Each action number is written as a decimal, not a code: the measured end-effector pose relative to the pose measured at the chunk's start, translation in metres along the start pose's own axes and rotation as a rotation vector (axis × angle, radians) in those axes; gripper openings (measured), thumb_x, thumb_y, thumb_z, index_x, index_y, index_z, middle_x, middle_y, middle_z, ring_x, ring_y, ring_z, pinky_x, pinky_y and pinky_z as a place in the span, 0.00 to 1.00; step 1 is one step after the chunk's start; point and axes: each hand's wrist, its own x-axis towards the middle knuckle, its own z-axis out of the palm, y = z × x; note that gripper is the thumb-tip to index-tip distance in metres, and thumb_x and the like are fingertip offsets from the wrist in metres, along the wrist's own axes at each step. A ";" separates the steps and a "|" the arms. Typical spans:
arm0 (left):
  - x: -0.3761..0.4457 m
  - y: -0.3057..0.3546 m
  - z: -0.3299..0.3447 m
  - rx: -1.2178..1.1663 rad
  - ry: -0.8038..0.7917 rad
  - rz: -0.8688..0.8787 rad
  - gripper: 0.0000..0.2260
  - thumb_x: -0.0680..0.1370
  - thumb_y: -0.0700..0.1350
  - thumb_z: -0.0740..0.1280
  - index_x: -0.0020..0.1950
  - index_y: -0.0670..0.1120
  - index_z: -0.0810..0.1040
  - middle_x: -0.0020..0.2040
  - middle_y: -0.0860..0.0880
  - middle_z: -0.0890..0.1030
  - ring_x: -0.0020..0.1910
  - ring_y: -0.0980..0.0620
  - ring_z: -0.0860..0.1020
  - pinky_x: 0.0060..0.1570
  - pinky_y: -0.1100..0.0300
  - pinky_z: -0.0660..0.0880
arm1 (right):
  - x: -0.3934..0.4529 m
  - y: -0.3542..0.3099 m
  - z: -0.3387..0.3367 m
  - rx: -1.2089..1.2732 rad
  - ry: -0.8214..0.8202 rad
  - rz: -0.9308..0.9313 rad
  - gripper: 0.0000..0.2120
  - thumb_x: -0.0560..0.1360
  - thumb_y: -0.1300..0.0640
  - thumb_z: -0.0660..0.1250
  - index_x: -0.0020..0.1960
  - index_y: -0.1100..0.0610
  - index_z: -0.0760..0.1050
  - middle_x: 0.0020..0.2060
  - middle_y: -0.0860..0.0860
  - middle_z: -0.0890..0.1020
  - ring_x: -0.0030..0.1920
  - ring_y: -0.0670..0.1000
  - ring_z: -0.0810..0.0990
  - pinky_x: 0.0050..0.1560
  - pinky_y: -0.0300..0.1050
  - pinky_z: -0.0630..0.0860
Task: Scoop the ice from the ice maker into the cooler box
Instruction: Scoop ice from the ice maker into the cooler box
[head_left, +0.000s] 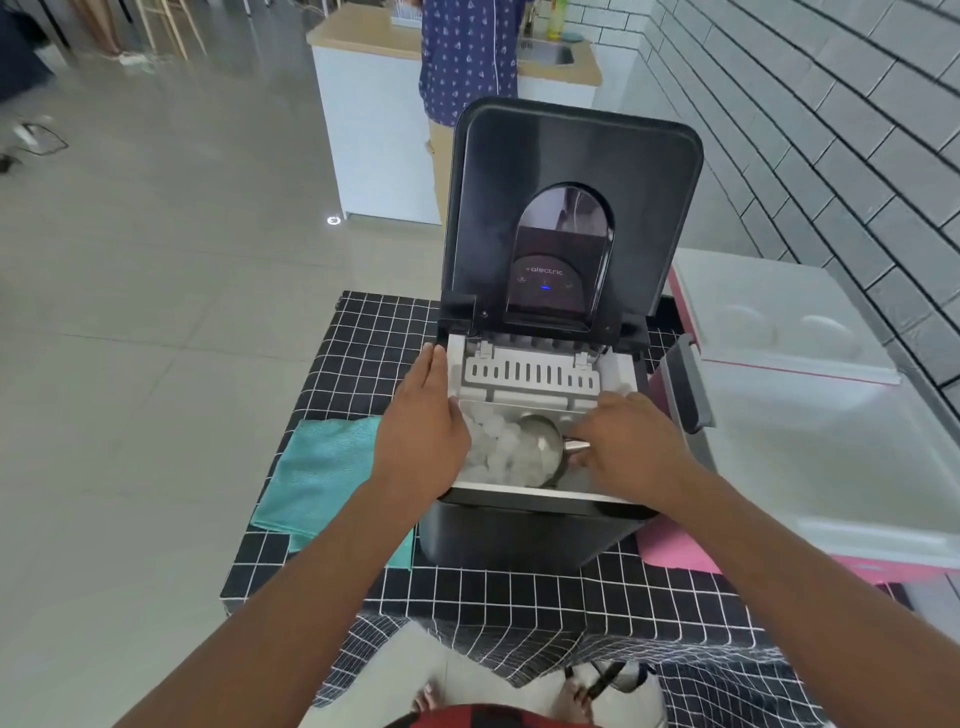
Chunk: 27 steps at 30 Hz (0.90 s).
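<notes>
A black ice maker (519, 530) stands on a low table with its lid (576, 156) raised upright. Its basket holds a heap of white ice (498, 447). My right hand (628, 441) grips the handle of a metal scoop (543, 441) whose bowl lies in the ice. My left hand (423, 415) rests flat on the ice maker's left rim, fingers together, holding nothing. To the right sits the pink and white cooler box (831, 467), open, with its white lid (769, 312) leaning back against the wall.
A black cloth with a white grid (467, 587) covers the table. A teal cloth (317, 473) lies left of the ice maker, a pink cloth (670, 545) to its right. Behind, a person stands at a white counter (374, 130). A grey brick wall (831, 130) runs along the right.
</notes>
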 end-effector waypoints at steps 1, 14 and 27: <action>0.000 -0.001 0.000 -0.002 0.000 0.001 0.27 0.82 0.42 0.57 0.79 0.45 0.54 0.80 0.50 0.55 0.77 0.50 0.59 0.72 0.59 0.57 | -0.004 0.002 -0.001 0.047 0.015 0.011 0.16 0.71 0.43 0.62 0.56 0.45 0.79 0.44 0.47 0.83 0.51 0.51 0.74 0.52 0.47 0.66; -0.002 -0.002 0.000 -0.015 0.009 0.010 0.24 0.83 0.43 0.54 0.79 0.44 0.57 0.79 0.50 0.56 0.76 0.51 0.59 0.71 0.59 0.58 | -0.016 -0.001 0.000 0.221 0.142 0.006 0.12 0.75 0.43 0.64 0.54 0.44 0.79 0.43 0.41 0.81 0.49 0.46 0.70 0.54 0.45 0.64; -0.005 0.000 -0.002 -0.049 0.076 0.022 0.22 0.81 0.40 0.56 0.76 0.43 0.64 0.77 0.51 0.62 0.74 0.52 0.64 0.71 0.54 0.65 | -0.041 0.040 0.010 0.451 0.347 0.073 0.08 0.70 0.50 0.73 0.44 0.53 0.81 0.41 0.40 0.79 0.55 0.49 0.72 0.57 0.50 0.67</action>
